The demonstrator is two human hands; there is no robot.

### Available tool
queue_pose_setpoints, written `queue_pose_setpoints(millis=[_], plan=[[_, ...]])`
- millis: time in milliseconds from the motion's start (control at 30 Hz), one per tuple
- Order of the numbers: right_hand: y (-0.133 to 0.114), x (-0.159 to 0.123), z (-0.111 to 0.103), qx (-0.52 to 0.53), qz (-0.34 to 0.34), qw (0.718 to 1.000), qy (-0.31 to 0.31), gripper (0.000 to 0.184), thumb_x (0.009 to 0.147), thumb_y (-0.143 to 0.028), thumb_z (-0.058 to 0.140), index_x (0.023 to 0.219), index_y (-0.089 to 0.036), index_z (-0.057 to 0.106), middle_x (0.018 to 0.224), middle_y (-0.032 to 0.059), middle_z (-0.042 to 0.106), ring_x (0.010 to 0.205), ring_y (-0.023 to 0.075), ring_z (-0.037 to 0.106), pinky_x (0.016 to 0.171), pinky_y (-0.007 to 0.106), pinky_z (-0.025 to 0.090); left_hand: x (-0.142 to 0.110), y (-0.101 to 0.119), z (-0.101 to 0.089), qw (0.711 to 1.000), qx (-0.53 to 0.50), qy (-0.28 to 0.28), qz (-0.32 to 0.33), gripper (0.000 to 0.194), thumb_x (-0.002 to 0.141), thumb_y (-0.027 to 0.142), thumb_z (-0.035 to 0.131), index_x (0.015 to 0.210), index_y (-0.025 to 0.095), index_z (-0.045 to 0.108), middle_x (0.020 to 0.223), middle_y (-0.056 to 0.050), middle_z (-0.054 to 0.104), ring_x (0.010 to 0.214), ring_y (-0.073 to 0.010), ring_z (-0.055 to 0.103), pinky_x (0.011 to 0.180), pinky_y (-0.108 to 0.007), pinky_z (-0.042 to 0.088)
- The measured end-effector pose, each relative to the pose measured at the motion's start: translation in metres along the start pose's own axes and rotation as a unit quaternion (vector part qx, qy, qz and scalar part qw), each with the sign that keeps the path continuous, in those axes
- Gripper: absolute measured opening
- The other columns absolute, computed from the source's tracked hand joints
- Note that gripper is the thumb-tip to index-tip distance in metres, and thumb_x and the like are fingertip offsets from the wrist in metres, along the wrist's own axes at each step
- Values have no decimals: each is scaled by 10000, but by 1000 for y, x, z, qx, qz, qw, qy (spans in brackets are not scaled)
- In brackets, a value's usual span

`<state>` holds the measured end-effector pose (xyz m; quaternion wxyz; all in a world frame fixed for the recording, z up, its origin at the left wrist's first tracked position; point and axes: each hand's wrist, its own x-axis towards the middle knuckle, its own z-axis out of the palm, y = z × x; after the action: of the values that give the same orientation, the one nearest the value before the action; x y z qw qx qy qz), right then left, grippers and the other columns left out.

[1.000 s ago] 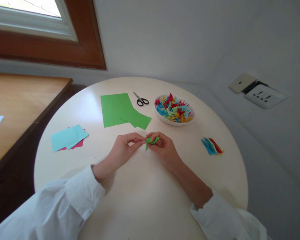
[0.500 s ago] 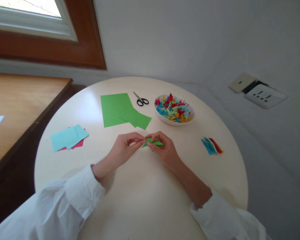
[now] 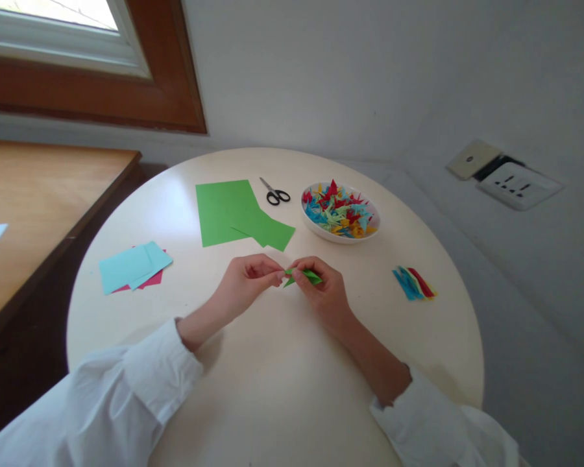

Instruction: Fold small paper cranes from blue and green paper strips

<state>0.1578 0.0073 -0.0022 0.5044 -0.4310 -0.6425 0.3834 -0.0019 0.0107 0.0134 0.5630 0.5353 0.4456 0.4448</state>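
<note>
Between my two hands, over the middle of the table, is a small piece of green origami paper (image 3: 312, 277) folded into pointed shapes. My left hand (image 3: 246, 282) pinches its left tip between thumb and forefinger. Thumb and fingers of my right hand (image 3: 328, 292) are closed around its body, hiding part of it. Beyond the hands lie green paper sheets (image 3: 228, 214), a square and a smaller piece overlapping. A white bowl (image 3: 324, 235) of small colourful folded-paper figures, which look like cranes, stands behind my right hand.
Black-handled scissors (image 3: 276, 196) lie near the bowl. Light blue paper pieces (image 3: 126, 267) rest over red paper (image 3: 153, 279) at the left. Flat folded strips (image 3: 413, 283) in blue, red and yellow lie at the right. The round white table (image 3: 272, 389) stands against the wall.
My right fingers have shifted their grip and cover more of the green origami paper, which has turned slightly. My left hand still pinches its left end.
</note>
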Motion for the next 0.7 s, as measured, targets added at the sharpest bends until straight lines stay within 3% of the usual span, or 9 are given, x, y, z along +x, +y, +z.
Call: queue_pose_setpoints(millis=[233,700], plan=[[0,0,1,-3,-1,1000,13,123,770,-278,591,692,-185,569,709,19,627,655,133,573,598,252,460,1,-1,-2,999,40,3,12,112,649,250,667,654,139,658,578,-13,647,555,-122,572,537,-231,436],[-2,1,3,67,88,994,2,225,732,-402,641,701,-185,591,641,8,653,614,138,610,610,267,487,-4,-9,-5,957,216,58,182,83,762,201,596,699,171,640,702,-27,687,661,-145,612,631,-248,471]])
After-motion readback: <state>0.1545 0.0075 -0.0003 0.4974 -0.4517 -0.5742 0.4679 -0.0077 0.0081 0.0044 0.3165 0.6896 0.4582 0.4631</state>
